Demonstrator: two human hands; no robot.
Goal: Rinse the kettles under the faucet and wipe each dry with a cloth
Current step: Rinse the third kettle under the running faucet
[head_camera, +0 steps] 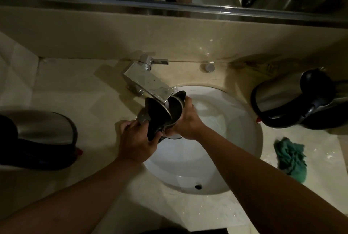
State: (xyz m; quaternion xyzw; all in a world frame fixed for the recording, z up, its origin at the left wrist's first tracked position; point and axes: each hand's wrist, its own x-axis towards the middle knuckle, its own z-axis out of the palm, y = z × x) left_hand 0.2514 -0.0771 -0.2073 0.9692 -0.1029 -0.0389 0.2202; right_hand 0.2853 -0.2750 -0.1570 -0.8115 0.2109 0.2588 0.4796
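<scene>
Three kettles: one kettle in hand tilted, lid open, mouth under the faucet spout at the back-left edge of the sink; left kettle lying on the counter; right kettle near the basin's right rim. One green cloth crumpled below it. Left hand grasping the black handle, right hand wrapped round the steel body. Open basin room toward the near rim.

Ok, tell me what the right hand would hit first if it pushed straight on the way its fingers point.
Probably the faucet: the right hand grips the kettle just below its spout, though depth is unclear.
</scene>
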